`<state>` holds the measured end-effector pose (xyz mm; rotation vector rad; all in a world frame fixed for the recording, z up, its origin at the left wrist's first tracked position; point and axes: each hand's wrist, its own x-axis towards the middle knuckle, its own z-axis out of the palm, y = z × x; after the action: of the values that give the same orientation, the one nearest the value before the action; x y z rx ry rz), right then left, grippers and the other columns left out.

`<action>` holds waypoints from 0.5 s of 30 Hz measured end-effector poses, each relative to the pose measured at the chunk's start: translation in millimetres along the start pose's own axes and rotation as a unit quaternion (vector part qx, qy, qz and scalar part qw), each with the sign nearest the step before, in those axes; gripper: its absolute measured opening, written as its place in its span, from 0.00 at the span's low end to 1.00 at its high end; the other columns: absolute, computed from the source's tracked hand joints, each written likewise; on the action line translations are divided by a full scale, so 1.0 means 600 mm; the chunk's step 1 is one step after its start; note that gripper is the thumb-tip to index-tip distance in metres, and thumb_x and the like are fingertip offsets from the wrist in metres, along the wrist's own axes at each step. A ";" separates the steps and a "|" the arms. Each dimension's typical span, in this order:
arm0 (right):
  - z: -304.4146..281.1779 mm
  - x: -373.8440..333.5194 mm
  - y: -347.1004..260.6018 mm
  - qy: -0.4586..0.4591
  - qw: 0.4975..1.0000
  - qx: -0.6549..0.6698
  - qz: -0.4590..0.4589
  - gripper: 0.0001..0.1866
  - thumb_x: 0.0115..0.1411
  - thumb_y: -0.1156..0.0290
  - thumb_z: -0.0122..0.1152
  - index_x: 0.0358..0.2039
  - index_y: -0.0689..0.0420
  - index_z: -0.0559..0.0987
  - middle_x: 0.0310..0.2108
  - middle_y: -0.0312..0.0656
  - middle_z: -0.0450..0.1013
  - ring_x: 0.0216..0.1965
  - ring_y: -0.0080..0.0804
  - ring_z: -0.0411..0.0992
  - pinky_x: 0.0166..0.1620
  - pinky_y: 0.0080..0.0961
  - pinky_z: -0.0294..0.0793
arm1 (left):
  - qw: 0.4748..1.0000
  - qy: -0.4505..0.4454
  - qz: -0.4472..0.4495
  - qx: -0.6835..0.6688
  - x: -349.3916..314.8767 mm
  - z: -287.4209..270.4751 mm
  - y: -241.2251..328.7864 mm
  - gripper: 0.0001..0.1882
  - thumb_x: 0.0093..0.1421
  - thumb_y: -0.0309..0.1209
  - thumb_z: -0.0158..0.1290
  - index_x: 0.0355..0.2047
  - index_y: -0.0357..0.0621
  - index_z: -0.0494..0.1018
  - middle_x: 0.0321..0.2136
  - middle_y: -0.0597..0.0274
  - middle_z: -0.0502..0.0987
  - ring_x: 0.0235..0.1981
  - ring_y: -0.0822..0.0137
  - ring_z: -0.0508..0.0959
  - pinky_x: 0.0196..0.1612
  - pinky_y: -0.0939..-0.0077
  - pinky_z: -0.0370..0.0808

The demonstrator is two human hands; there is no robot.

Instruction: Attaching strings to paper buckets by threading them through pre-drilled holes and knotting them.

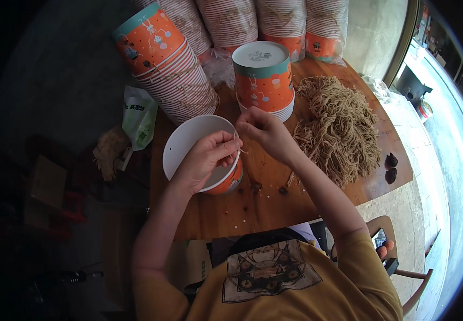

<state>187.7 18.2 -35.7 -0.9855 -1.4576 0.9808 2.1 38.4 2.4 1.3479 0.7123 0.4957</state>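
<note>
Before me a paper bucket (186, 143), white inside and orange outside, stands with its open mouth tilted toward me. At its right rim my left hand (210, 156) is closed in a pinch on a thin cord (236, 140). Just right of and above it, my right hand (268, 135) also pinches, its fingertips at the cord's upper part. The cord is short and pale between the two hands; how it meets the rim is hard to make out. A large heap of beige cords (341, 131) lies to the right of my right hand.
Upside-down orange buckets (263, 88) stand nested behind my hands. A leaning stack of buckets (170, 69) is at left, and bagged stacks (226, 24) line the back. Two dark lumps (391, 168) sit near the table's right edge. A chair (384, 232) is at lower right.
</note>
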 end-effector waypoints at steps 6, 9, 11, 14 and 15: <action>0.002 -0.058 -0.021 -0.027 0.996 -0.058 0.058 0.09 0.58 0.67 0.60 0.34 0.59 0.73 0.29 0.29 0.70 0.31 0.12 0.64 0.35 0.14 0.66 | 0.999 0.009 -0.001 -0.034 0.000 -0.003 -0.002 0.07 0.62 0.32 0.49 0.36 0.41 0.71 0.25 0.73 0.70 0.25 0.84 0.66 0.30 0.91 0.64; 0.012 -0.063 -0.022 -0.003 0.997 -0.056 0.050 0.10 0.58 0.66 0.61 0.32 0.59 0.73 0.22 0.26 0.65 0.26 0.10 0.59 0.30 0.13 0.62 | 1.000 0.007 0.003 -0.030 0.003 -0.005 -0.002 0.07 0.62 0.32 0.49 0.36 0.42 0.71 0.25 0.73 0.70 0.25 0.84 0.66 0.30 0.91 0.64; 0.011 -0.062 -0.022 -0.009 0.998 0.012 0.056 0.10 0.58 0.66 0.60 0.31 0.59 0.73 0.22 0.26 0.65 0.26 0.10 0.59 0.29 0.12 0.62 | 0.999 0.005 0.005 -0.034 0.002 -0.006 -0.002 0.07 0.62 0.32 0.49 0.36 0.42 0.71 0.25 0.73 0.70 0.25 0.84 0.66 0.30 0.91 0.64; 0.008 -0.062 -0.013 -0.017 0.993 0.100 0.062 0.09 0.58 0.67 0.60 0.29 0.57 0.72 0.23 0.25 0.65 0.26 0.09 0.59 0.29 0.11 0.60 | 0.999 0.003 -0.003 -0.033 0.003 -0.005 -0.001 0.07 0.62 0.31 0.49 0.36 0.42 0.71 0.26 0.72 0.71 0.25 0.83 0.67 0.30 0.90 0.64; 0.008 -0.064 -0.010 -0.020 0.991 0.121 0.061 0.09 0.58 0.68 0.60 0.28 0.56 0.71 0.23 0.24 0.65 0.26 0.08 0.59 0.29 0.10 0.59 | 0.999 0.004 -0.002 -0.033 0.003 -0.007 -0.002 0.07 0.62 0.31 0.49 0.36 0.42 0.71 0.26 0.72 0.71 0.25 0.83 0.67 0.30 0.90 0.64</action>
<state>185.6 -20.2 -42.4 -0.8896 -1.2864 1.2415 0.3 42.3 0.7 1.2829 0.6999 0.5166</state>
